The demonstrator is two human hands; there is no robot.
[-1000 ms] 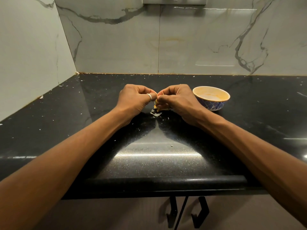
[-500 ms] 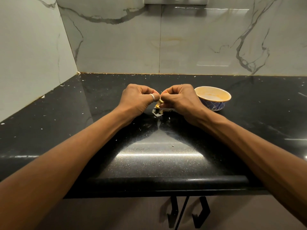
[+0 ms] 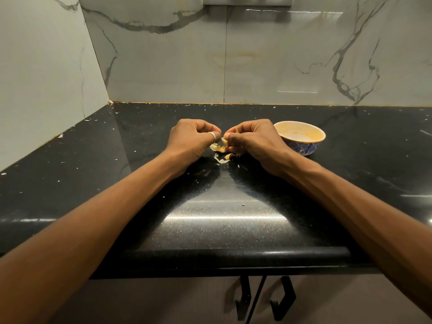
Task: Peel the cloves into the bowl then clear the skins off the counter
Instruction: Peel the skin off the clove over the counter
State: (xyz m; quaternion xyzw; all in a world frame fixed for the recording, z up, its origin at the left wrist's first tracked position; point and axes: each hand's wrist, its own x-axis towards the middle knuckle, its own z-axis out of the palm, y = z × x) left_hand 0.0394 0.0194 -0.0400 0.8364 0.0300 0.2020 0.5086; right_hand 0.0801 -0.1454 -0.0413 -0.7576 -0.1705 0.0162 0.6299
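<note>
Along the L edge, going R: pale grey marble-look wall tile (image 3: 42,78) w/ dark veins, meeting the back-L corner of a glossy black speckled stone worktop (image 3: 93,171). White flecks & crumbs lie over the L half and along the back edge. Back wall (image 3: 257,54) has the same veined tile, w/ a grey fitting (image 3: 245,0) cut off at the top of view.

1. left hand (image 3: 191,141): mid-worktop, a little back of centre, forearm coming in over the front-L edge. Fingers curled under; plain silver ring (image 3: 212,136) on one digit (which one, can't tell). Tips pinch the L end of the clove.

2. small pale-yellow garlic clove (image 3: 225,141): held between both hands, just above the worktop, outside the bowl. Mostly hidden by fingertips; how much skin is off, can't tell.

3. loose papery whitish garlic skins (image 3: 221,159): small heap on the worktop right below the clove, between the two wrists.

4. right hand (image 3: 254,141): fingers curled, tips pinch the R end of the clove. Knuckles just beside the bowl; touching or not, can't tell.

5. small round ceramic bowl (image 3: 304,148): cream inside, blue lattice outside, upright, R of centre. Pale patch on its floor; what it is, can't tell.

6. two black metal cabinet handles (image 3: 243,298): below the front edge, centre-R.
</note>
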